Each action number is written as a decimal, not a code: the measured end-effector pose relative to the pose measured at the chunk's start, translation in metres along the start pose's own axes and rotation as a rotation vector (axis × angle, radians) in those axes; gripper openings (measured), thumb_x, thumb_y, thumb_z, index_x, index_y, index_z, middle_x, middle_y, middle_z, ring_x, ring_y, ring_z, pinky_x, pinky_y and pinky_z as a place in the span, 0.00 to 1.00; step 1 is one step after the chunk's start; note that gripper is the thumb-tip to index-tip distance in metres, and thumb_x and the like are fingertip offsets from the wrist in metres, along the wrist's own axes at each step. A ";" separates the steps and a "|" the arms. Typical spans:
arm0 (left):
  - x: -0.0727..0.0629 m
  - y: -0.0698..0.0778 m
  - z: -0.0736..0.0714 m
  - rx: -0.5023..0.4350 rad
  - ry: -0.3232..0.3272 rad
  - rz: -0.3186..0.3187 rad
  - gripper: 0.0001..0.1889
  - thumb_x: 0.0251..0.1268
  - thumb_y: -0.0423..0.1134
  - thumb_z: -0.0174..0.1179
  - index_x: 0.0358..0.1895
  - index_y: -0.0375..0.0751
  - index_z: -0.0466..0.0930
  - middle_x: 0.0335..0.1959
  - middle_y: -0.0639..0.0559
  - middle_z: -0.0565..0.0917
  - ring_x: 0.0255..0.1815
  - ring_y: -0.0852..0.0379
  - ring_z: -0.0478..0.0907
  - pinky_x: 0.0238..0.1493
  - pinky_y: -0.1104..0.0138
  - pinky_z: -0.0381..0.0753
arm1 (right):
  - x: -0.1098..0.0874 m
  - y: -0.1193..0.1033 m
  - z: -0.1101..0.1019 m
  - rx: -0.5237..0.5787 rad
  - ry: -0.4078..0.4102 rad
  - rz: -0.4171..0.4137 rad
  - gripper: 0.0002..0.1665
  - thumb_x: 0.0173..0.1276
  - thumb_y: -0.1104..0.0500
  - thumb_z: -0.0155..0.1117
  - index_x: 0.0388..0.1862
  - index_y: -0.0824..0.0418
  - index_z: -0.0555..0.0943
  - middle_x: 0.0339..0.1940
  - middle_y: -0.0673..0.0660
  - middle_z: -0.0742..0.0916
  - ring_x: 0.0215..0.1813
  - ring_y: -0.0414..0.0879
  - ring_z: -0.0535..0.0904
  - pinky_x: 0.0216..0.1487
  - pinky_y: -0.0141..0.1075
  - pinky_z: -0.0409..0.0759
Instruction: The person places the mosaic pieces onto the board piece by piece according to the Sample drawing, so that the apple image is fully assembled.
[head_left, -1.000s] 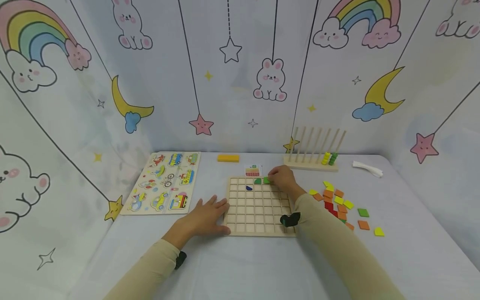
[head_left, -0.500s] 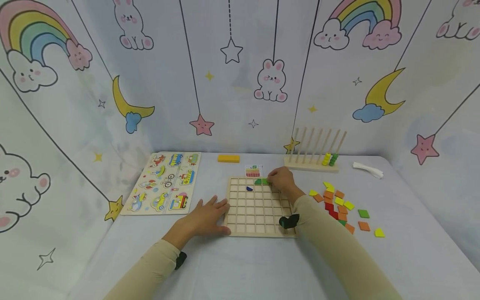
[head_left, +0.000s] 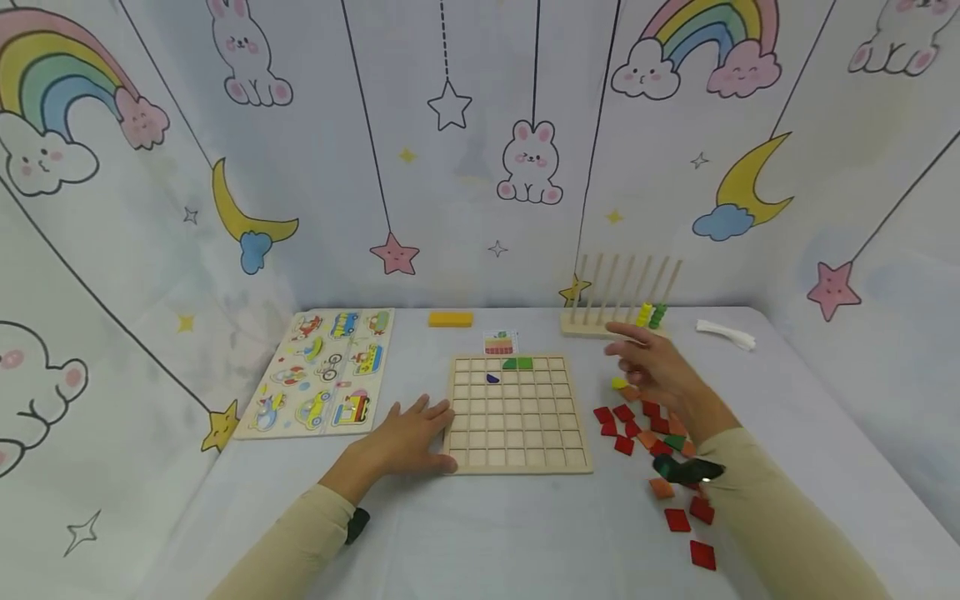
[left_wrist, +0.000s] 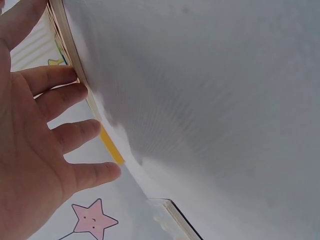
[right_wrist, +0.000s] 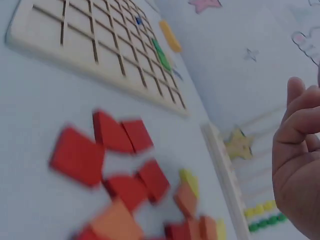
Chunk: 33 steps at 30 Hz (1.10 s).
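Observation:
My left hand rests with spread fingers against the left side of the wooden grid board. The left wrist view shows its fingertips touching the board's edge. On the top row lie a rounded green tile and a square green tile; a small blue piece sits just below. My right hand is raised above the loose tiles right of the board, index finger extended, other fingers loosely bent, holding nothing. Red tiles and orange tiles lie scattered there, some hidden under the hand and forearm.
A picture card lies behind the board, with a yellow block farther back. A vehicle puzzle board is at left. A peg rack with beads and a white stick-like object stand at back right.
My right hand has let go of the green tile, now beside the other green one, and moved right over the loose tiles. Many more red tiles now lie spread there. The left hand stays put.

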<state>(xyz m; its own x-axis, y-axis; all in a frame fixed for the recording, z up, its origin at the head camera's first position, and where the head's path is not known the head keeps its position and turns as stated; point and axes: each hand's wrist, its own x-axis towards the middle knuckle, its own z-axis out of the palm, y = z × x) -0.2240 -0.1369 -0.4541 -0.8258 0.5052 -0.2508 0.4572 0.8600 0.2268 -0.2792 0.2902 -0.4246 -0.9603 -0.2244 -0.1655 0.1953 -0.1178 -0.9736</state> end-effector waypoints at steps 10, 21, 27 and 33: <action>-0.001 -0.001 0.001 0.023 0.006 0.001 0.45 0.62 0.66 0.65 0.77 0.47 0.66 0.80 0.51 0.63 0.82 0.39 0.52 0.75 0.32 0.53 | -0.075 0.008 -0.093 -0.673 0.067 0.151 0.35 0.75 0.47 0.65 0.72 0.65 0.71 0.42 0.57 0.78 0.33 0.51 0.71 0.31 0.36 0.74; -0.001 -0.001 0.002 0.029 0.002 0.007 0.45 0.61 0.67 0.65 0.77 0.47 0.67 0.80 0.51 0.64 0.82 0.39 0.52 0.75 0.33 0.54 | -0.087 0.048 -0.062 -1.035 0.064 0.067 0.24 0.66 0.52 0.74 0.55 0.64 0.84 0.46 0.57 0.84 0.47 0.51 0.75 0.38 0.36 0.82; 0.001 -0.001 0.003 0.037 0.005 0.006 0.45 0.61 0.67 0.65 0.77 0.48 0.66 0.80 0.52 0.63 0.82 0.39 0.52 0.75 0.33 0.54 | -0.089 0.046 -0.056 -1.152 0.110 0.093 0.16 0.64 0.52 0.76 0.44 0.59 0.84 0.40 0.54 0.84 0.42 0.48 0.76 0.37 0.36 0.80; 0.001 -0.001 0.004 0.029 0.012 0.005 0.45 0.61 0.67 0.65 0.78 0.48 0.66 0.81 0.52 0.63 0.83 0.39 0.51 0.75 0.33 0.53 | -0.095 0.036 -0.053 -1.252 0.062 0.118 0.20 0.60 0.51 0.78 0.45 0.60 0.82 0.35 0.52 0.82 0.38 0.47 0.75 0.36 0.39 0.81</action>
<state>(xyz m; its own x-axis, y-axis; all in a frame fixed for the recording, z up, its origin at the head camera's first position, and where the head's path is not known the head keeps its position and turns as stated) -0.2237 -0.1368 -0.4581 -0.8275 0.5083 -0.2386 0.4700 0.8595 0.2008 -0.1914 0.3590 -0.4522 -0.9643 -0.1210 -0.2355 -0.0089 0.9038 -0.4279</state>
